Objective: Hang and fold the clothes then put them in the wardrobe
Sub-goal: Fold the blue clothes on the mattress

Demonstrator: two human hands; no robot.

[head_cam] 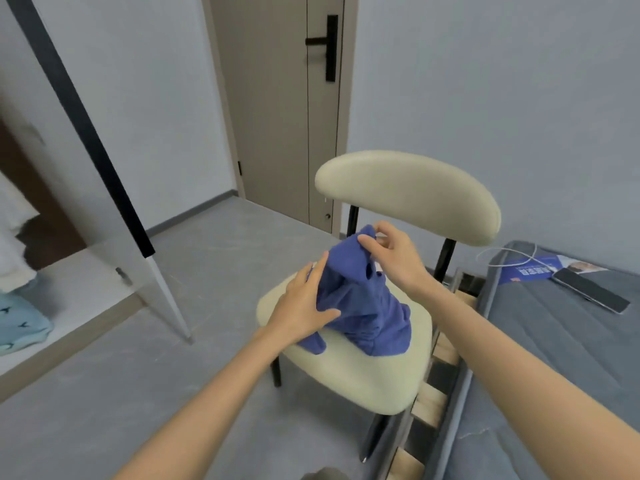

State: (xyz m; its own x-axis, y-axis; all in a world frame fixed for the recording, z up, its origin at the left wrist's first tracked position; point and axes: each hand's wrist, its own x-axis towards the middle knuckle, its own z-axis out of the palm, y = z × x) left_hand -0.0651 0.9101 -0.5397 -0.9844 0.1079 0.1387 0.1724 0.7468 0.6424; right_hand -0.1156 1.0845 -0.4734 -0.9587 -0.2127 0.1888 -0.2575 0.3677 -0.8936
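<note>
Head view, looking down at a cream chair [360,379] that serves as the landmark for everything else. On its seat sits a blue garment [363,306], bunched into a peak. The right hand [391,252] has its grip pinched together on the top of the cloth, just in front of the chair's backrest, lifting that point upward. The left hand [304,306] lies open and flat against the garment's left side, fingers spread, pressing but not clamped on anything.

The step in hand appears to be picking the garment up to find its shape. To do it well, the right pinch likely needs to hold a collar or shoulder seam, not a random fold, so the cloth falls straight; the left hand could then slide along to the matching seam.

Edges: the garment's hem reaches close to the seat's front-left edge and could slip off if tugged that way. A bed [554,341] stands just right of the chair, with a phone [592,294] and cable on it. Left of the chair is open floor, then the wardrobe [69,289] with its door [104,161] swung out and folded clothes [20,323] on a low shelf. That floor gives a free path to carry the garment.
</note>
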